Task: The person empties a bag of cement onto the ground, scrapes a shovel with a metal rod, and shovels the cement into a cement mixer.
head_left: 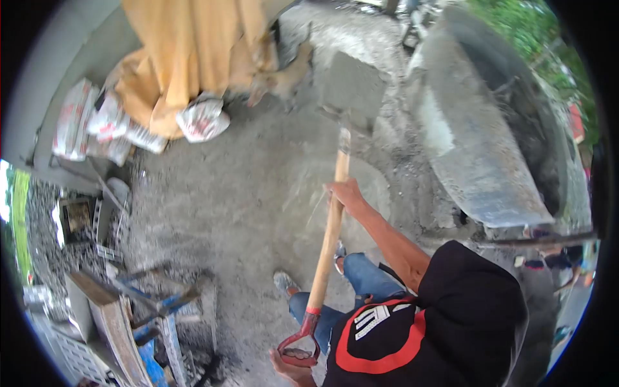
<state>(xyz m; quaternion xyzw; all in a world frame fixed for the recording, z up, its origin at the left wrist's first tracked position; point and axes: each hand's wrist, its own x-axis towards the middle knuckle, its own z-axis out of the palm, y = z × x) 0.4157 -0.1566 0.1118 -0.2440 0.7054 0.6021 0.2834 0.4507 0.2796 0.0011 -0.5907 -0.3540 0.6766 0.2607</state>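
A long-handled shovel [327, 240] slants through the middle of the head view, its grey blade [353, 85] out ahead, low over or on the ground. My right hand [347, 195] is closed round the wooden shaft about midway. At the near end, the red D-shaped grip [300, 342] sits in my left hand [293, 369], whose fingers wrap through it. My shoes stand on grey concrete ground [213, 213] on either side of the shaft. I cannot tell whether the blade carries any material, since its face is the same grey as the ground.
A large mortar-caked metal trough or barrow [464, 148] lies to the right. An orange tarp [193, 51] hangs at the back left beside white sacks [203, 119]. Wooden and metal frames [116, 316] crowd the lower left. A bar [535, 240] and other people are at right.
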